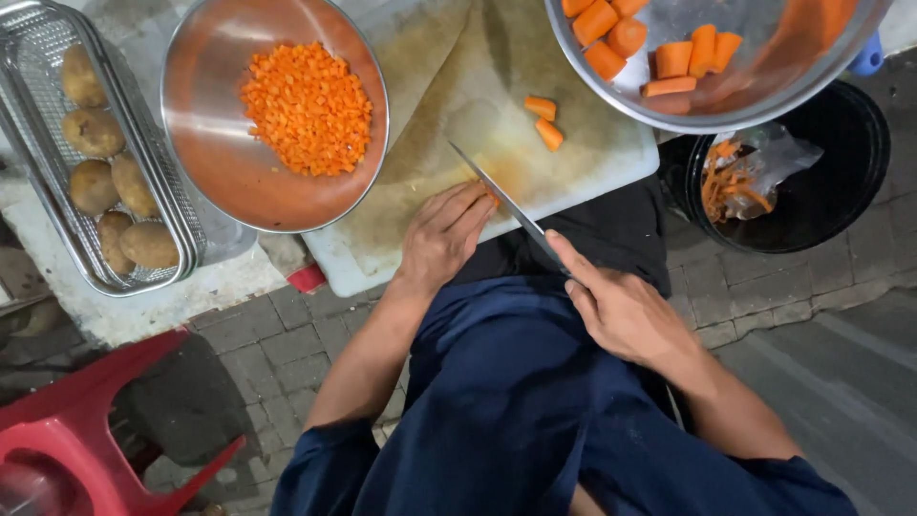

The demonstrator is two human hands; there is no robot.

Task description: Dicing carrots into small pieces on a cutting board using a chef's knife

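At the near edge of the white cutting board, a small piece of carrot is pinned under the curled fingertips of the left hand, only a sliver of orange showing beside them. The handle of a long knife is gripped in the closed right hand, the forefinger laid along the spine and the blade resting against the left fingers, its tip pointing across the board. Both forearms are bent inward over a dark blue lap, the two hands near each other but not touching. Two carrot chunks are seen further out on the board. To the left, a steel bowl of finely diced carrot overlaps the board's edge; at top right, a second steel bowl with thick carrot pieces hangs over it. A crumpled clear plastic bag with orange peelings lies in a black bucket at right. Potatoes are held in a wire basket at far left, above a red stool.
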